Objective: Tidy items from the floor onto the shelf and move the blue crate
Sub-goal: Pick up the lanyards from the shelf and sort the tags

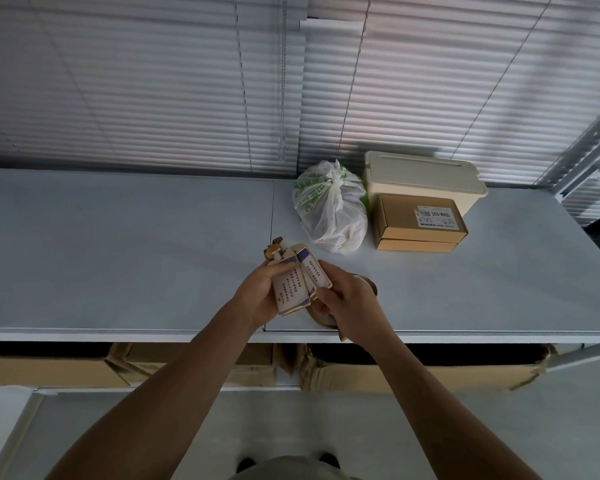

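Both forearms reach out from me, and my left hand (pixel 257 292) grips 1 pouch (pixel 290 289) while my right hand (pixel 343 299) pinches the second and clutches a brown strap (pixel 368 284). I've got them just above the shelf (pixel 118 254), in front of the bag (pixel 329 209) and box (pixel 420 221). Best to lay them flat beside the bag, caps away, then let go. No blue crate in sight.

Shelf (pixel 118 254): pale grey top board, spanning the frame's middle band. Resting on it, right of centre: knotted white plastic bag (pixel 329 209); cream lidded bin (pixel 423 174) at the back; brown cardboard box (pixel 420 223) in front, touching the bin.
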Tool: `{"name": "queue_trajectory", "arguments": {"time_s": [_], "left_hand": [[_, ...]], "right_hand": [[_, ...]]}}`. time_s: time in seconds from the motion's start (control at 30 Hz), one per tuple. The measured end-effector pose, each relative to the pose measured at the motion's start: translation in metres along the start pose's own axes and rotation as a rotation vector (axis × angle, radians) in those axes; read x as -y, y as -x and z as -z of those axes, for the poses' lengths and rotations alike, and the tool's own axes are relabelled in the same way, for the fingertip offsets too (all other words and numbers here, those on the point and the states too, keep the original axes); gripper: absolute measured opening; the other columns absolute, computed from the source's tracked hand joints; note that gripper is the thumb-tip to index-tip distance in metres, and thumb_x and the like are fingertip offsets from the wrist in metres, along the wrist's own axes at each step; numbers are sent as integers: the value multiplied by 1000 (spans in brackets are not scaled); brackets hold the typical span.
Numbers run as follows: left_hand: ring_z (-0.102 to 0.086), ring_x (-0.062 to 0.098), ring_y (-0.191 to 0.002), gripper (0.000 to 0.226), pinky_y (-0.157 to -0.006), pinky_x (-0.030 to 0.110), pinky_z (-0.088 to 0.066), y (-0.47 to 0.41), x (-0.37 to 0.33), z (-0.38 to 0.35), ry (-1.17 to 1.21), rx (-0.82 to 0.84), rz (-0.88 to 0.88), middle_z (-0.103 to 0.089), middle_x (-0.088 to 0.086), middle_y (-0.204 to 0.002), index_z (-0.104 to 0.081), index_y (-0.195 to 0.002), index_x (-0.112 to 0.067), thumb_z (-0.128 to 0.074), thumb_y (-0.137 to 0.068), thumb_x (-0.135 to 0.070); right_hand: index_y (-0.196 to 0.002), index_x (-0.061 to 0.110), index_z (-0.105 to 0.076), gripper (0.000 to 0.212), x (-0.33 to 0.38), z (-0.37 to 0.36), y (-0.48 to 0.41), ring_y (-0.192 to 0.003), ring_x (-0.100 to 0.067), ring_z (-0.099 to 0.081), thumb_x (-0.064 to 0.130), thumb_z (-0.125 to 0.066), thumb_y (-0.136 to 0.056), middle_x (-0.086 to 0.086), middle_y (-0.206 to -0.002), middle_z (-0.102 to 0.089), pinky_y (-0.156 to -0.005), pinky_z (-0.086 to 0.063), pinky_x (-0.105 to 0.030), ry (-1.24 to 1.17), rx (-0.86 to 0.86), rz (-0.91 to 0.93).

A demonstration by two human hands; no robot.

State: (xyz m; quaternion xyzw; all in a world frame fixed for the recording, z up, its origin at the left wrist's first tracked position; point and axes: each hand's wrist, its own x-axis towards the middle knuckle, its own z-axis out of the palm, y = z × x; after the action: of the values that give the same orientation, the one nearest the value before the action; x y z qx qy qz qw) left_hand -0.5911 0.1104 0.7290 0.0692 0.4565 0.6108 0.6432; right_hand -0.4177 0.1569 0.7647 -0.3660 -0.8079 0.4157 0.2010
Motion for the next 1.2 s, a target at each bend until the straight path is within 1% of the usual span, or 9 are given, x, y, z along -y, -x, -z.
{"name": "queue_trajectory", "arguments": {"time_s": [0.1,0.27,0.4,0.5,0.63,0.83,1.0,1.1,1.2], "left_hand": [[-69,29,-88,23,-67,42,-60,-1,0,2,42,-39,-5,-71,12,-101,-64,-114,-16,-59,-92,-10],[-69,29,-94,33,-75,44,-59,0,3,-3,16,-31,-4,-72,13,-105,-65,-121,-14,-58,-91,-4],[-68,30,-100,36,-90,45,-54,-1,8,-8,34,-35,-30,-73,14,-110,-65,-123,-11,-59,-89,1],[-70,28,-92,26,-84,42,-55,-2,8,-8,62,-70,16,-75,12,-100,-69,-112,-10,-60,-89,-3],[-71,26,-85,19,-72,38,-56,-3,12,-13,-102,-160,-24,-75,12,-98,-71,-106,-10,-63,-89,-7],[-72,29,-81,15,-68,38,-59,14,-8,-3,-594,-189,-9,-73,20,-100,-70,-101,-9,-68,-87,-9],[-71,35,-100,36,-91,47,-57,47,-45,5,-1145,62,175,-74,18,-109,-67,-114,-7,-74,-81,-21],[-70,32,-98,31,-92,46,-55,67,-72,11,-1174,114,196,-72,20,-109,-67,-111,-4,-73,-84,-17],[-69,27,-93,41,-92,48,-54,81,-92,33,-1104,88,189,-72,21,-110,-68,-111,-3,-80,-78,-23]], "right_hand": [[-119,19,-58,22,2,-6,-3,-76,-13,-65,25,-47,-101,2,-92,-67,-64,-52,-16,123,11,-12],[-143,12,-37,47,9,-24,1,-99,-32,-64,35,-32,-103,-14,-111,-66,-78,-47,-35,202,67,-92],[-155,2,2,75,-2,-38,0,-100,-26,-68,50,-8,-97,-18,-132,-59,-77,-59,-34,378,154,-5],[-154,6,14,70,-10,-41,-6,-96,-24,-70,35,-26,-104,-16,-129,-62,-76,-60,-38,342,127,-62],[-154,9,-5,62,-7,-47,-4,-104,-35,-64,28,-34,-103,-24,-125,-61,-83,-51,-41,323,70,-90],[-148,22,-32,58,-13,-2,-24,-133,-26,-41,35,-48,-94,-6,-146,-43,-106,-39,-41,262,103,-63],[-151,28,-28,88,19,24,-65,-143,-15,-14,13,-71,-76,3,-157,-26,-116,-18,-33,362,551,295],[-132,24,-51,62,32,4,-75,-121,-13,-43,17,-76,-76,1,-133,-53,-100,-32,-24,386,635,405],[-106,27,-55,34,44,-21,-72,-84,-11,-61,21,-75,-78,6,-96,-66,-76,-49,-31,272,585,266]]}}
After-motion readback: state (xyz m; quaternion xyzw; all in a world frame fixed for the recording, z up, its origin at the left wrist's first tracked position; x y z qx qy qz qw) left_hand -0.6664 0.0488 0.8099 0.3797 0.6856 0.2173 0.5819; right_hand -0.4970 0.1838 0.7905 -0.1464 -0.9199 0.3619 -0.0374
